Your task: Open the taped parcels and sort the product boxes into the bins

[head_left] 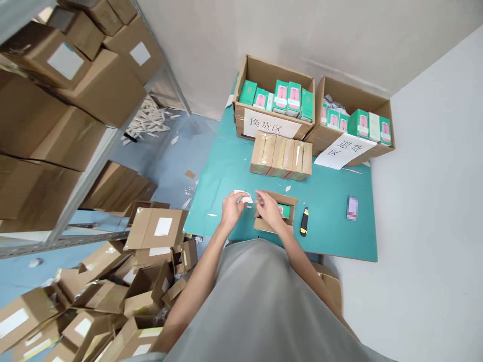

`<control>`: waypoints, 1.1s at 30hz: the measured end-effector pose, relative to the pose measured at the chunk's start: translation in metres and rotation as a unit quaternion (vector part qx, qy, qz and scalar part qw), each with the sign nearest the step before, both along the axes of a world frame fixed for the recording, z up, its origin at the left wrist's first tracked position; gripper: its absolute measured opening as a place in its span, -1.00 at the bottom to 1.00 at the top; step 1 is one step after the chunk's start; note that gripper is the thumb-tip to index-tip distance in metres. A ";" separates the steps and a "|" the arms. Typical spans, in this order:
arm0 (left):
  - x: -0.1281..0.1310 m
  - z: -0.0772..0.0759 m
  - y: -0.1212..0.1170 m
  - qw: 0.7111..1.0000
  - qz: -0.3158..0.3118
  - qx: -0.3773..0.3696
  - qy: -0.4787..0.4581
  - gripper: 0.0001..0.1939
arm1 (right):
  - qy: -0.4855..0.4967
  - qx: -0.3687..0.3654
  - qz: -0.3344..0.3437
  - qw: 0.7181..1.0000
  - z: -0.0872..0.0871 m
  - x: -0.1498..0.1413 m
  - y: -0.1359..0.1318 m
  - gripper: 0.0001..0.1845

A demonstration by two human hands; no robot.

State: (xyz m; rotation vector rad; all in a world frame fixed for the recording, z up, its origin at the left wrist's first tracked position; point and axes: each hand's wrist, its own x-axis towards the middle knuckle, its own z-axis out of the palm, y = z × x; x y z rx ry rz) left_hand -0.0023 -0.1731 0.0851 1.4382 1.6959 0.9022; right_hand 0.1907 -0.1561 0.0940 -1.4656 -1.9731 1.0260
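Observation:
My left hand is closed round a crumpled white piece of paper above the teal table. My right hand is pinched close beside it, its fingers near the same paper, over a small opened cardboard box with a green carton inside. A yellow and black utility knife lies just right of that box.
Three taped small boxes stand in a row behind. Two open cartons of green product boxes with paper signs stand at the back. A shelf of boxes is left; emptied boxes lie piled on the floor. A small blurred item lies at right.

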 end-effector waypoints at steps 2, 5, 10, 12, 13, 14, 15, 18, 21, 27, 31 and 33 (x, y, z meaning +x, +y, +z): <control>-0.014 -0.013 -0.001 0.999 0.009 -0.045 0.027 -0.63 | -0.040 -0.010 -0.018 0.999 0.005 -0.001 0.000 -0.58; -0.023 -0.033 -0.002 0.988 -0.011 -0.120 0.095 -0.68 | -0.168 -0.047 -0.048 0.984 0.011 0.016 -0.005 -0.64; -0.015 -0.057 0.000 0.968 -0.059 -0.187 0.156 -0.70 | -0.355 -0.126 -0.068 0.924 0.007 0.052 -0.014 -0.65; -0.009 -0.061 0.002 0.965 -0.077 -0.195 0.158 -0.67 | -0.383 -0.148 -0.061 0.910 0.001 0.058 -0.016 -0.66; -0.006 -0.062 0.003 0.963 -0.085 -0.198 0.159 -0.63 | -0.390 -0.155 -0.055 0.906 -0.002 0.060 -0.017 -0.65; -0.004 -0.063 0.003 0.962 -0.094 -0.200 0.161 -0.57 | -0.396 -0.160 -0.048 0.903 -0.004 0.061 -0.018 -0.65; -0.001 -0.062 0.004 0.960 -0.101 -0.202 0.163 -0.49 | -0.402 -0.162 -0.041 0.900 -0.007 0.061 -0.018 -0.64; 0.005 -0.054 0.005 0.956 -0.123 -0.203 0.172 -0.30 | -0.417 -0.169 -0.024 0.893 -0.014 0.059 -0.016 -0.59; 0.017 -0.036 0.004 0.964 -0.133 -0.161 0.163 -0.29 | -0.422 -0.171 -0.016 0.890 -0.023 0.055 -0.013 -0.55; 0.058 0.005 -0.004 0.988 -0.122 -0.029 0.088 -0.49 | -0.401 -0.177 -0.016 0.899 -0.037 0.052 -0.011 -0.60; 0.085 0.014 -0.011 0.980 -0.162 -0.013 0.119 -0.53 | -0.371 -0.169 0.012 0.913 -0.030 0.065 -0.012 -0.68; 0.097 0.011 -0.014 0.970 -0.199 -0.021 0.136 -0.52 | -0.359 -0.155 0.022 0.920 -0.024 0.074 -0.012 -0.66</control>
